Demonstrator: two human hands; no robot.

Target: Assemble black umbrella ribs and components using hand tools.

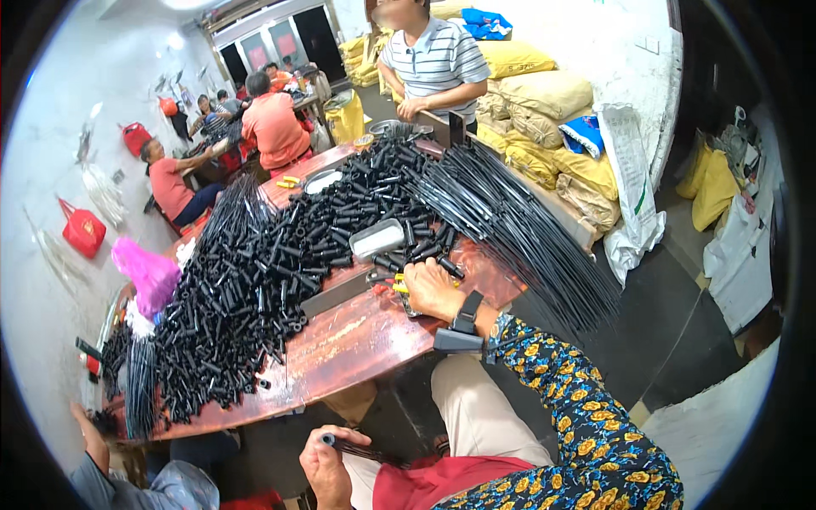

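Note:
Low over my lap, my left hand is closed around a bundle of thin black rods; a round, hollow-looking end pokes out above the fingers. My right hand, with a dark wrist strap, reaches onto the red-brown table. Its fingers curl down around yellow-handled pliers, partly hidden by the hand. Just beyond lies a metal tray. A great heap of short black tubular parts covers the table's left and middle. Long black rods lie stacked at the right.
A flat metal bar stands along the heap's near edge. Across the table is a person in a striped shirt; another person's arm is at the near left. A pink plastic bag sits at the left. Yellow sacks are piled behind.

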